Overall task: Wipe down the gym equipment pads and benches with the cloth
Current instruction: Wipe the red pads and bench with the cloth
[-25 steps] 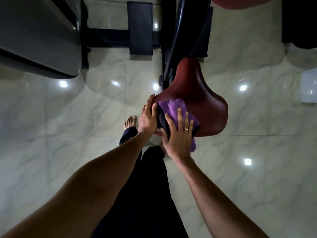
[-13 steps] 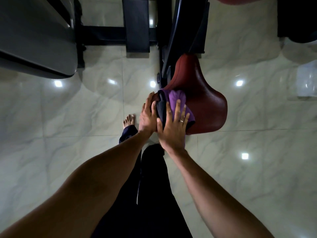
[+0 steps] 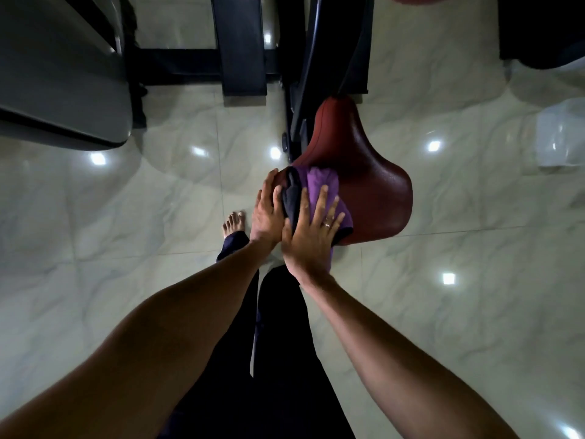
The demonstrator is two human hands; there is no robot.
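A dark red saddle-shaped seat pad point(image 3: 373, 182) sits on a black machine frame above the tiled floor. A purple and black cloth point(image 3: 319, 185) lies on the seat's near left part. My right hand point(image 3: 311, 236) presses flat on the cloth with spread, straight fingers, a ring on one finger. My left hand point(image 3: 267, 213) rests with straight fingers against the seat's left edge, right beside the cloth.
A grey padded bench point(image 3: 63, 83) fills the upper left. A black frame with a flat foot plate point(image 3: 242, 49) stands at top centre. Another dark machine point(image 3: 538, 30) is at top right, a pale translucent container point(image 3: 562, 134) at the right edge. My bare foot point(image 3: 234, 221) is on the glossy tiles.
My right hand has slid the cloth forward and leftward along the seat's near edge. My left hand has stayed at the seat's left side.
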